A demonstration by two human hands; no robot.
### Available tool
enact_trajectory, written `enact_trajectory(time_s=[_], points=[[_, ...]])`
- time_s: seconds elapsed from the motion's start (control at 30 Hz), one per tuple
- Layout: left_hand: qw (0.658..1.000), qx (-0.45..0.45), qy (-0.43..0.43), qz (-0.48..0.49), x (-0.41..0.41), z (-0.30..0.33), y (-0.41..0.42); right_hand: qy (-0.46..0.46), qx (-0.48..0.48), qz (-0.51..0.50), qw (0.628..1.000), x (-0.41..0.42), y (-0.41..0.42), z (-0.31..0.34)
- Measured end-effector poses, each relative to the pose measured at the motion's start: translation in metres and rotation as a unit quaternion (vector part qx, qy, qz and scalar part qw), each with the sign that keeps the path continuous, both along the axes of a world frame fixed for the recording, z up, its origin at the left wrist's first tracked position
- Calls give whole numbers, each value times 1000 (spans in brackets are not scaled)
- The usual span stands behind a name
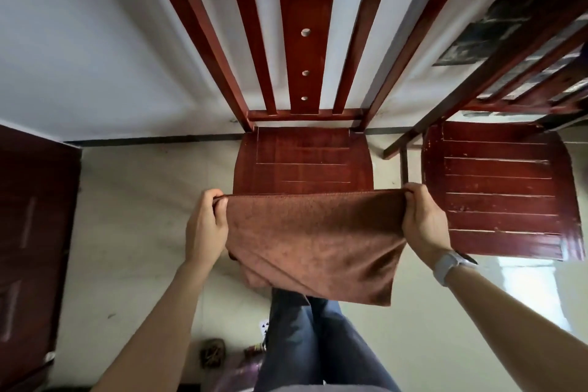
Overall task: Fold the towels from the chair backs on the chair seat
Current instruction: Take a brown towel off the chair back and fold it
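Looking down from your head camera, your left hand [205,226] pinches one top corner of the brown towel [315,242] and your right hand [424,219] grips the other, fingers curled over the edge. You hold the towel stretched between them, hanging in front of the chair seat [304,159]. A second chair [499,188] stands just beside, on the right.

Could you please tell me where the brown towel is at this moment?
In the head view the brown towel hangs centre frame, stretched between the left hand and right hand, in front of the middle chair's seat.
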State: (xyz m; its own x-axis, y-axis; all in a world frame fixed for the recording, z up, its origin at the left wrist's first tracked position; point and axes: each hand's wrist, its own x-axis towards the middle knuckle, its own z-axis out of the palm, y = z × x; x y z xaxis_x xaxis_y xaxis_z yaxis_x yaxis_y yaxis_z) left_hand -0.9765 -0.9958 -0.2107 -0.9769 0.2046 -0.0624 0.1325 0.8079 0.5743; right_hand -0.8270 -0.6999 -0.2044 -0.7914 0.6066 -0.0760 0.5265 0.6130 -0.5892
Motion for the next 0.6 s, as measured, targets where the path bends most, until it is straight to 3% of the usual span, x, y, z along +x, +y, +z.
enact_trajectory(time_s=[0.3,0.6], points=[[999,-15,-35,-39,-104,-114,41,-71,-11,-51,996,-90,47,-118],[985,27,-160,50,-163,-188,72,-99,-58,-107,988,-143,79,-191]])
